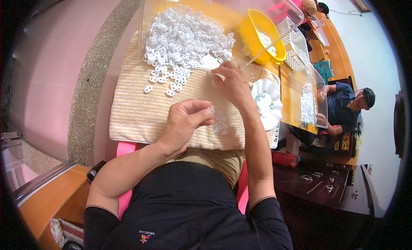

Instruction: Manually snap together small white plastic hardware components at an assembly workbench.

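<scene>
My left hand (187, 119) is raised over the towel with thumb and forefinger pinched on a small clear piece (212, 108). Farther forward, my right hand (234, 83) curls its fingers downward at the right edge of a heap of white oval two-holed plastic pieces (184, 37). What those fingertips hold, if anything, is hidden. Below my hands, a little cluster of small translucent pieces (221, 127) lies on the beige striped towel (141, 117). Beside my right forearm sits a white fluted dish (271, 114) with small pieces in it.
A clear plastic bin (143, 22) lies around the heap. Behind it stand a yellow basin (253, 39) with white pieces and a white perforated basket (296, 48). At right, a person in dark clothes (347, 102) works at another clear bin (308, 104). More people sit farther back.
</scene>
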A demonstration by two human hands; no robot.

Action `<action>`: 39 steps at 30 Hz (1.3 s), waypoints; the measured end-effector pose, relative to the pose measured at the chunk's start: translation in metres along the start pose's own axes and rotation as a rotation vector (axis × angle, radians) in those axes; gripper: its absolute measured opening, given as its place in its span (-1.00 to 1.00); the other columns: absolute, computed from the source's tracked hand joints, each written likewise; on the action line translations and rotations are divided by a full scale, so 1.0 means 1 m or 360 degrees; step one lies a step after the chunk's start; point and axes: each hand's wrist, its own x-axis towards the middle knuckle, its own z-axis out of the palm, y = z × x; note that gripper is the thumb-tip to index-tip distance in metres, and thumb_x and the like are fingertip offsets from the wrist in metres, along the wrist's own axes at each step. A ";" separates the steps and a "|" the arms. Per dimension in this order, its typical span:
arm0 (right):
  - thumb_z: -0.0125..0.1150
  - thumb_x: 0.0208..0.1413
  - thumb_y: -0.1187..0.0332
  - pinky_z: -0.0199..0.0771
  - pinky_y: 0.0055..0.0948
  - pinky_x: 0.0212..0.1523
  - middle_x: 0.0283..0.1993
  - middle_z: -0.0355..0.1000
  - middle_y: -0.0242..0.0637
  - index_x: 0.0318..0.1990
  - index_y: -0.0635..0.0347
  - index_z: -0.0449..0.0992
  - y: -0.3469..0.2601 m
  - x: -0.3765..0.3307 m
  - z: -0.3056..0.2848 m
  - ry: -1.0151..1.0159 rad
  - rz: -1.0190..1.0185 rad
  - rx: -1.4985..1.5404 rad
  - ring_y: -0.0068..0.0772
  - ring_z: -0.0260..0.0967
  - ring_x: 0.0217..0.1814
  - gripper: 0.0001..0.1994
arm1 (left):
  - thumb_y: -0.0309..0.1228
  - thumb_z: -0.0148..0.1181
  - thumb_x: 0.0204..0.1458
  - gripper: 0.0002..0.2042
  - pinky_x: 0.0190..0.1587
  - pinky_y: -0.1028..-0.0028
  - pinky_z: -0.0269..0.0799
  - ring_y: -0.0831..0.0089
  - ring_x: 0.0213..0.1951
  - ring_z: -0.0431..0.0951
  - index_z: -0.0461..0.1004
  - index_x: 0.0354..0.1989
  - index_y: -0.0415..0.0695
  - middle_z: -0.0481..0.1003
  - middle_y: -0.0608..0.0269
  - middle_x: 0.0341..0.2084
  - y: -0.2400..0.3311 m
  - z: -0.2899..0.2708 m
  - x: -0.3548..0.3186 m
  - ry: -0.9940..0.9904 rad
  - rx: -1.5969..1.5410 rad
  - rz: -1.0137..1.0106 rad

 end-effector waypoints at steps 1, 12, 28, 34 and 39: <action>0.21 0.00 0.43 0.43 -0.30 -0.24 -0.20 0.49 -0.21 -0.20 0.19 0.60 0.005 -0.005 -0.005 -0.0096 0.0050 0.0195 -0.19 0.46 -0.26 -0.81 | -0.56 0.21 0.06 -0.86 -0.19 0.50 0.57 0.50 -0.36 0.56 0.49 -0.21 -0.28 0.54 0.20 -0.39 0.000 0.001 0.000 0.0006 0.0006 0.0001; 0.24 -0.01 0.41 0.40 -0.41 -0.31 -0.29 0.52 -0.21 -0.21 0.23 0.61 0.015 -0.027 -0.009 -0.0054 0.0190 0.0459 -0.31 0.46 -0.34 -0.80 | -0.56 0.20 0.06 -0.87 -0.22 0.52 0.58 0.52 -0.37 0.56 0.49 -0.21 -0.28 0.54 0.21 -0.40 -0.003 0.001 0.002 0.0048 0.0037 -0.0028; 0.17 0.05 0.33 0.42 -0.15 -0.15 -0.25 0.49 -0.09 -0.31 0.21 0.53 -0.017 -0.015 0.014 -0.0021 0.0215 0.0287 0.02 0.45 -0.20 -0.85 | -0.55 0.21 0.07 -0.88 -0.22 0.52 0.58 0.54 -0.38 0.56 0.50 -0.22 -0.27 0.54 0.24 -0.40 -0.001 -0.001 0.002 0.0006 0.0026 0.0001; 0.18 -0.02 0.41 0.43 -0.27 -0.20 -0.29 0.49 -0.13 -0.29 0.24 0.54 -0.009 -0.028 0.001 -0.0042 0.0108 0.0392 -0.09 0.45 -0.25 -0.85 | -0.54 0.21 0.07 -0.87 -0.21 0.51 0.58 0.53 -0.37 0.57 0.50 -0.21 -0.28 0.54 0.22 -0.40 -0.001 -0.002 0.001 -0.0001 0.0056 0.0032; 0.18 -0.05 0.46 0.44 -0.34 -0.19 -0.26 0.48 -0.13 -0.24 0.28 0.56 0.005 -0.034 -0.022 -0.0265 0.0037 0.0288 -0.14 0.47 -0.23 -0.80 | -0.55 0.19 0.08 -0.87 -0.21 0.51 0.60 0.50 -0.34 0.59 0.49 -0.21 -0.29 0.54 0.19 -0.39 0.000 0.000 0.001 0.0010 0.0046 0.0017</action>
